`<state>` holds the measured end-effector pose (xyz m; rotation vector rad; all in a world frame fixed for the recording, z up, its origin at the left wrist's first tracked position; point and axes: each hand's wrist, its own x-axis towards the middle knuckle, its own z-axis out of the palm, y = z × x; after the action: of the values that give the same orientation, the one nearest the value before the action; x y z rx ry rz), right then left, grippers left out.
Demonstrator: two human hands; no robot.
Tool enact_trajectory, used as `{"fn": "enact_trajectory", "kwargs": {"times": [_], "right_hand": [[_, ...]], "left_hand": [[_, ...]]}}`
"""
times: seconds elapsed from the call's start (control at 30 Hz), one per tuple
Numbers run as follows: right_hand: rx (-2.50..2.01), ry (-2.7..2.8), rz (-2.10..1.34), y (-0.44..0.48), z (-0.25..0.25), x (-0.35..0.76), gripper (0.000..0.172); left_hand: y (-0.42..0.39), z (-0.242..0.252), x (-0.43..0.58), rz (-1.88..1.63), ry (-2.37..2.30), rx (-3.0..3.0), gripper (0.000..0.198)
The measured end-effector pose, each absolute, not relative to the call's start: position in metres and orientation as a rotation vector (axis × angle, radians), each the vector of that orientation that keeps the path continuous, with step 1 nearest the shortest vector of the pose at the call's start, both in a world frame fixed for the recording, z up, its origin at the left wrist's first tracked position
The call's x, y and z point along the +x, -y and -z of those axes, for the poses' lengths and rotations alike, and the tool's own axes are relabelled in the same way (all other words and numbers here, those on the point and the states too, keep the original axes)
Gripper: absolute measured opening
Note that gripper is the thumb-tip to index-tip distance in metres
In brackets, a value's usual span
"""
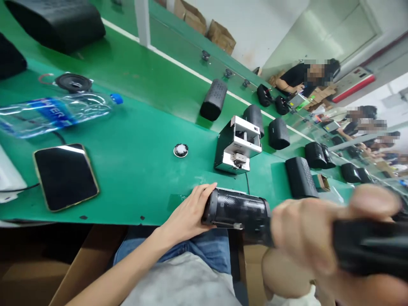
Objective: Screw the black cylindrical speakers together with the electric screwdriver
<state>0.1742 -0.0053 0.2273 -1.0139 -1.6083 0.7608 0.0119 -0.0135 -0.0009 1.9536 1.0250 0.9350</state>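
My left hand grips the left end of a black cylindrical speaker shell with a perforated grille, held sideways at the near edge of the green bench. Very close to the camera and blurred, my right hand is wrapped round a thick black handle of a tool I cannot make out. That hand sits at the shell's right end.
A phone lies face up at left, with a water bottle on its side and a loose speaker driver behind it. A small round part and a metal fixture stand mid-bench. Several black speakers line the conveyor. Other people work at far right.
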Motion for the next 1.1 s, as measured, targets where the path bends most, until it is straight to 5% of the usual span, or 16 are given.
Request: {"fn": "enact_trajectory", "kwargs": {"times": [0.2, 0.57, 1.1], "right_hand": [[-0.966, 1.514, -0.607, -0.062, -0.246, 0.190, 0.050], [-0.733, 1.235, -0.377, -0.135, -0.212, 0.208, 0.016], [-0.810, 1.208, -0.623, -0.004, -0.268, 0.224, 0.024]], "left_hand": [[0.011, 0.005, 0.010, -0.957, -1.014, 1.971, 0.145], [0.011, 0.006, 0.008, -0.932, -0.994, 1.935, 0.136], [0.009, 0.005, 0.009, -0.988, -0.979, 2.025, 0.140]]}}
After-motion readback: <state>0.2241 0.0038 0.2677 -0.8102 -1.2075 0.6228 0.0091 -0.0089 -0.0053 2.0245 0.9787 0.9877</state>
